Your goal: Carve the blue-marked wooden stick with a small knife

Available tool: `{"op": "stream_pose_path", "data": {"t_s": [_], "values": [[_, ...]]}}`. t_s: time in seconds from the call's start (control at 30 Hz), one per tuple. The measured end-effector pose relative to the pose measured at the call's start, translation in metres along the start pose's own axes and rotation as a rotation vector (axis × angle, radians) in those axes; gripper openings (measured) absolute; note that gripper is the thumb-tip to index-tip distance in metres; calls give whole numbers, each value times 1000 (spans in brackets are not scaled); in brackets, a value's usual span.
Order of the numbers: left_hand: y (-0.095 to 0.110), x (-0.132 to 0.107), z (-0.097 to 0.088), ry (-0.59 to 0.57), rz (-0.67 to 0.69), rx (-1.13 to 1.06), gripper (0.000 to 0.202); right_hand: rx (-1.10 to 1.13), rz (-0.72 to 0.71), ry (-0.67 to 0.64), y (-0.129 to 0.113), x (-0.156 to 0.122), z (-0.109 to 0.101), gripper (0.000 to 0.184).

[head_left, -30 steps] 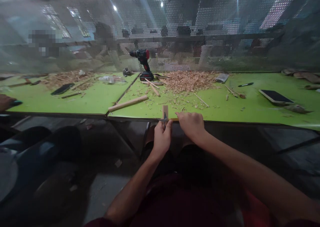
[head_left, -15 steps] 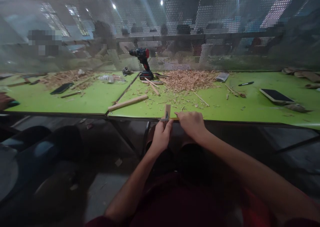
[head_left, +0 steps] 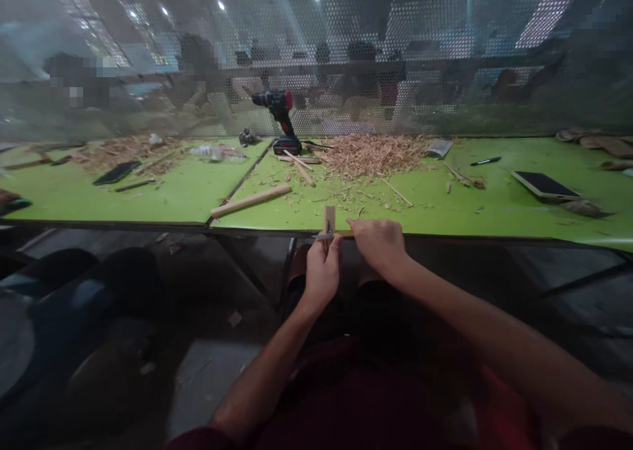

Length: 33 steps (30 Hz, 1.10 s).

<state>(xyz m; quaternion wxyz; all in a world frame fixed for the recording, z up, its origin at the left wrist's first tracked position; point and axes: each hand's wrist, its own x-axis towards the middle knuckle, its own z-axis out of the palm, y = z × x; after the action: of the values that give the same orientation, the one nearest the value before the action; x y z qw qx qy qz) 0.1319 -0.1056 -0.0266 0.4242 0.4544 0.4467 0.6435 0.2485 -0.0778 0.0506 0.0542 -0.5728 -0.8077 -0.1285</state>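
My left hand (head_left: 321, 270) is closed round a short wooden stick (head_left: 329, 216) that stands upright at the front edge of the green table (head_left: 188, 196). My right hand (head_left: 378, 242) is closed on a knife whose small blade (head_left: 324, 236) lies across the stick just above my left fingers. Both hands are in front of the table edge, above my lap.
A pile of wood shavings (head_left: 376, 154) lies on the table, with a red and black cordless drill (head_left: 279, 117) behind it. A wooden dowel (head_left: 251, 200), thin sticks, a pen (head_left: 485, 161), a tablet (head_left: 544, 185) and a dark phone (head_left: 117, 171) lie around. Perforated mesh screen at the back.
The hands stay at the table edge on the stick and the blade; the view shifted slightly downward. Nothing else has moved.
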Motion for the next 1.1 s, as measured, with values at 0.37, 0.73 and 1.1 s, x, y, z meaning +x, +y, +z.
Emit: {"op": "stream_pose_path", "data": {"t_s": [0.37,0.73,1.1], "values": [[3,3,0,32,19,50,46,14,0,8,-3,6,-5,47],[2,7,2,80,-8,43,48,50,30,15,-6,11,1,53],[-8,23,0,147,-42,-34,50,134,90,41,-15,28,19,42]]}}
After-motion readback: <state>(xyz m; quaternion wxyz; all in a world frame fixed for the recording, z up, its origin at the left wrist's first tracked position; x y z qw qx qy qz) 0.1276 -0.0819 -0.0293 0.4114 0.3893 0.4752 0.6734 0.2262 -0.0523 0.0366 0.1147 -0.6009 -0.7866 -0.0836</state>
